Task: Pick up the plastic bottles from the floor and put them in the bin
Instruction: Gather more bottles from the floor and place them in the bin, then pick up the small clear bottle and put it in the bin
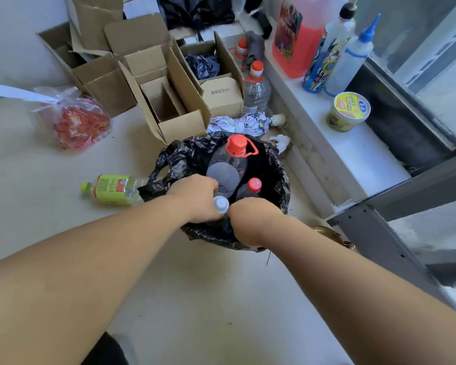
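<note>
The bin (281, 177), lined with a black bag, stands on the floor in the middle of the head view. Inside stand a large clear bottle with a red cap and handle (231, 164) and a smaller red-capped bottle (252, 188). A white-capped bottle (221, 204) sits upright at the bin's near rim, between my two hands. My left hand (198, 197) is closed around its left side. My right hand (250, 217) reaches down into the bin beside it, fingers hidden. A green-labelled bottle (111, 189) lies on the floor left of the bin.
Several open cardboard boxes (169, 101) stand behind the bin. A red-filled plastic bag (77, 119) lies at the left. A big clear bottle (256, 90) stands by the white ledge (353, 154), which carries a cup and several bottles. A grey frame (379, 233) is at the right.
</note>
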